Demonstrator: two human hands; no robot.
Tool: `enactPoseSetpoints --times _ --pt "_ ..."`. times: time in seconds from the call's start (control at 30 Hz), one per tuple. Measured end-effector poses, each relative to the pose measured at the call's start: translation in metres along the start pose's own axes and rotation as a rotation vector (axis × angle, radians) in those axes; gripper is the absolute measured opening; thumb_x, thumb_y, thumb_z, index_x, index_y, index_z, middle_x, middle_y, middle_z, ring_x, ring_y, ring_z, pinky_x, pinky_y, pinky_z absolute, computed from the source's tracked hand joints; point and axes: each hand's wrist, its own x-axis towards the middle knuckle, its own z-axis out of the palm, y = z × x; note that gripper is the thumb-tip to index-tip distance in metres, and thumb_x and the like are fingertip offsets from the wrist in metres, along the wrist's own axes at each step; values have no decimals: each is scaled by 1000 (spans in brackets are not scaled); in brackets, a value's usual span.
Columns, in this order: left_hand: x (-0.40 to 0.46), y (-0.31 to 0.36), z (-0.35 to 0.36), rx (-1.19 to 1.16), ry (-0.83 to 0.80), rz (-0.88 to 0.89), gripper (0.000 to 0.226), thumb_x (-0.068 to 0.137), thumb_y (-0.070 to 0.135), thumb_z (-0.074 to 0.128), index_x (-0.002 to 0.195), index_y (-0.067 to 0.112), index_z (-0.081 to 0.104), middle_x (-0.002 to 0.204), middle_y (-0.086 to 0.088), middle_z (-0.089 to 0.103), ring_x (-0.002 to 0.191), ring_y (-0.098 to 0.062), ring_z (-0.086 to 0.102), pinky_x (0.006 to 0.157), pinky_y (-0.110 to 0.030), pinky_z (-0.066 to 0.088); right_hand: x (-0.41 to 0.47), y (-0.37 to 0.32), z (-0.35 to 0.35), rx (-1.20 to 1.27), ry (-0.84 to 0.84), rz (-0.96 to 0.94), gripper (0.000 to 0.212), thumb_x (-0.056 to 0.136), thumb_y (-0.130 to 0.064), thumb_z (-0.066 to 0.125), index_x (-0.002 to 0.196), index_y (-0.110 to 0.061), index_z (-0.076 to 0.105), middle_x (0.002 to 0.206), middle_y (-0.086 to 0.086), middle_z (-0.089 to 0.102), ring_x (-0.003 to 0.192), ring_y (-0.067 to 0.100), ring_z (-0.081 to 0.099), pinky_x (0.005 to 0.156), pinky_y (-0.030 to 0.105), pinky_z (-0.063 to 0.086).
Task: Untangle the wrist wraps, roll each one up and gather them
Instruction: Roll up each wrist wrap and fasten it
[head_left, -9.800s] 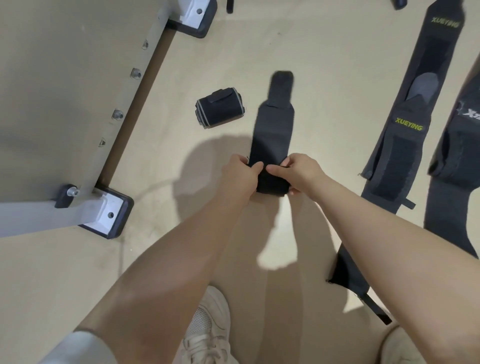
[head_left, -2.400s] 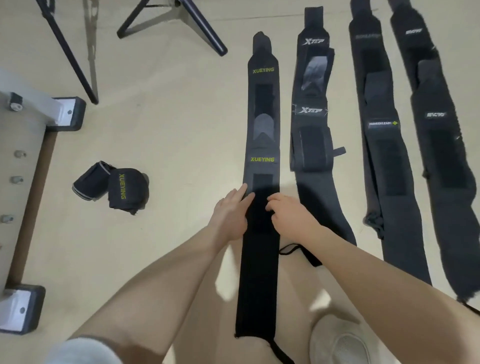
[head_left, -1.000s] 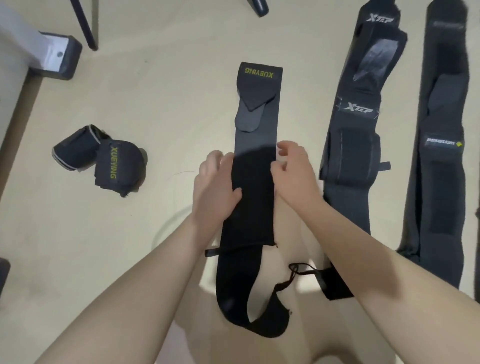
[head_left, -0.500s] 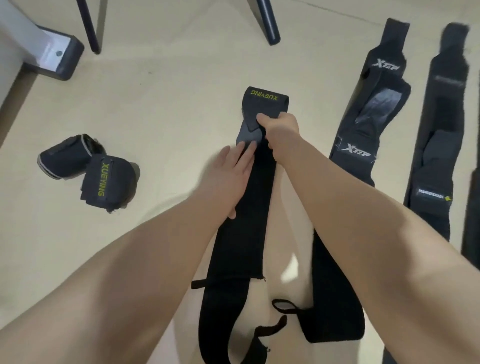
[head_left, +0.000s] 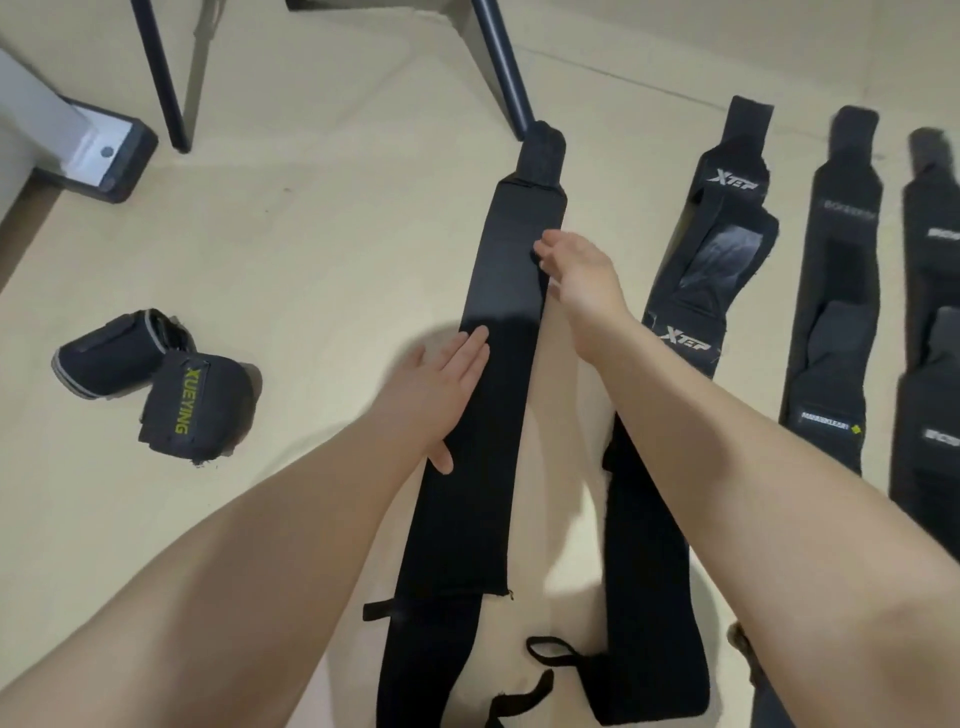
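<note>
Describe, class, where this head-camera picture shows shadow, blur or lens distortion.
Head view: a soft round shadow lies on the floor and across the flat wrap beside the left hand; the wraps at the far right edge look blurred; the wide lens bends the tripod leg and stretches the forearms.

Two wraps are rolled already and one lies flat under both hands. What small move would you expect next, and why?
Probably starting the roll at the near end. The long black wrist wrap lies flat and straight on the beige floor, the left hand pressing it flat and the right hand at its right edge. Two rolled black wraps lie to the left, so smoothing seems done.
</note>
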Motion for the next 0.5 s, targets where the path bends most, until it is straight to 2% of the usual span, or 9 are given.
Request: enactPoseSetpoints --times 0.1,0.17,0.27,0.33,0.37,0.4,0.43,0.5 --pt "-1 1 -2 41 72 -17 135 62 57 78 148 4 -12 155 -11 -22 146 -24 -5 115 -40 14 -34 35 -2 -414 -17 -153 31 97 -9 39 120 -10 60 121 2 61 115 15 53 101 26 40" --pt "4 1 -7 40 148 -70 134 57 56 81 149 7 -4 156 -10 -16 145 -23 3 111 -40 21 -63 58 -4 -621 28 -264 29 96 -6 38 113 -10 62 113 3 63 106 13 55 95 23 41" --pt "8 6 -15 -42 227 -175 134 52 50 86 149 11 3 158 -10 -11 145 -24 9 111 -44 23 -110 86 -4 -717 12 -258 27 97 -8 40 113 -14 60 114 -1 60 98 4 49 88 14 35" --pt "4 13 -11 -61 400 -246 117 55 39 87 146 9 22 157 -12 13 139 -25 30 106 -42 34 -136 104 -6 -795 -111 -260 28 98 -12 41 120 -15 57 122 -1 57 107 8 51 93 17 37" --pt "-2 19 -8 -90 507 -258 96 58 27 84 140 9 37 152 -12 30 131 -24 44 100 -39 42 -148 113 -8 -893 -199 -292 32 99 -15 41 128 -15 53 132 1 53 118 12 49 101 20 36" --pt "-9 24 -3 -128 583 -240 77 63 15 76 133 10 47 147 -12 40 123 -23 51 94 -35 46 -157 121 -10 -1022 -294 -334 39 99 -19 41 138 -14 44 144 3 42 132 17 39 110 26 29" --pt "-16 30 2 -213 602 -201 67 69 10 68 133 9 48 146 -12 40 124 -23 50 95 -34 45 -164 128 -11 -1158 -379 -370 49 100 -24 40 146 -13 31 155 3 26 142 19 23 115 30 18" --pt "-38 45 18 -391 554 -32 57 83 8 56 138 5 41 149 -13 34 131 -27 41 104 -35 36 -165 135 -13 -1336 -470 -379 65 99 -34 39 152 -15 5 160 1 -3 147 17 -3 118 35 3"
